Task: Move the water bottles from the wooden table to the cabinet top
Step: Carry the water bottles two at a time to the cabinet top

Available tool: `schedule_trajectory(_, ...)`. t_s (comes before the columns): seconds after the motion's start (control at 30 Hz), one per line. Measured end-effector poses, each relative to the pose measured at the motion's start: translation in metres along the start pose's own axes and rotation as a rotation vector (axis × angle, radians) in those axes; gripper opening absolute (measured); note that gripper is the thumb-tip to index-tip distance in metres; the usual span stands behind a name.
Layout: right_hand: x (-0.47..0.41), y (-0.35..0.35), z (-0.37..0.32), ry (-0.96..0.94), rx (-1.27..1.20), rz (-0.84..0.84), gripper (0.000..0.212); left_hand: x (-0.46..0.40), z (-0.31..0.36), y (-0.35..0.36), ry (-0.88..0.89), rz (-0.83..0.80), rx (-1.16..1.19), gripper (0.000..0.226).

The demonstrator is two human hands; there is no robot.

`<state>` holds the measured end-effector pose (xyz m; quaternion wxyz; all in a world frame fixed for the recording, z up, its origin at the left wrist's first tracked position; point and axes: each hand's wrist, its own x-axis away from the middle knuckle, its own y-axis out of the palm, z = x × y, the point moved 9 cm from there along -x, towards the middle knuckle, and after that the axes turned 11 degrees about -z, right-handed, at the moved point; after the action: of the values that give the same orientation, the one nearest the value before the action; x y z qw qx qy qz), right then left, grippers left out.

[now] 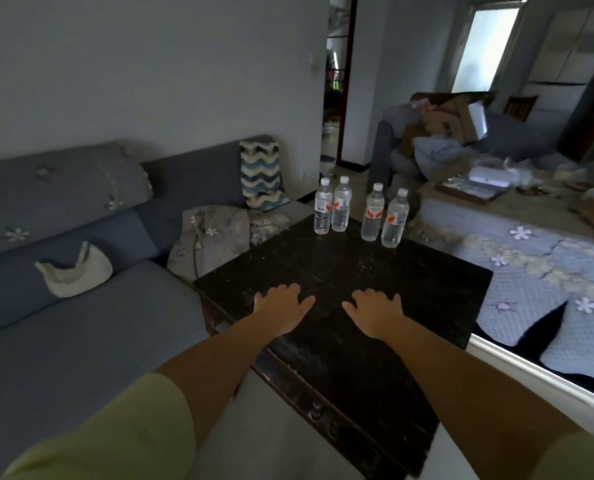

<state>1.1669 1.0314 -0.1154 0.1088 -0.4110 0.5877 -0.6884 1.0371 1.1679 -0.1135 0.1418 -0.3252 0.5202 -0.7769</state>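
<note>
Several clear water bottles with white caps and red-white labels stand upright at the far edge of the dark wooden table [427, 289]. Two stand close together on the left [323, 213] [341, 206], two more on the right [373, 213] [395, 220]. My left hand [281, 306] and my right hand [375, 311] lie side by side over the table's middle, palms down, fingers loose, holding nothing. Both hands are well short of the bottles. No cabinet top is recognisable in view.
A grey sofa [81, 323] with cushions lies to the left of the table. On the right is a surface under a quilted flowered cover [530, 258], and behind it a cluttered low table [496, 188]. An open doorway [337, 98] shows beyond the bottles.
</note>
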Motion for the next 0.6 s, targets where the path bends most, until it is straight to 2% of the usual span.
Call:
schedule_trajectory(0.13, -0.048, -0.002, 0.009, 0.055, -0.020, -0.037, 0.054, -0.063, 0.003, -0.001, 0.039, -0.032, -0.010, 0.057)
schedule_trajectory(0.37, -0.143, -0.035, 0.025, 0.205, -0.135, -0.008, 0.054, -0.195, 0.005, -0.026, 0.169, -0.077, -0.084, 0.057)
schedule_trajectory(0.6, -0.207, -0.063, 0.024, 0.334, -0.270, 0.007, 0.053, -0.299, 0.017, -0.067, 0.360, -0.131, -0.120, 0.061)
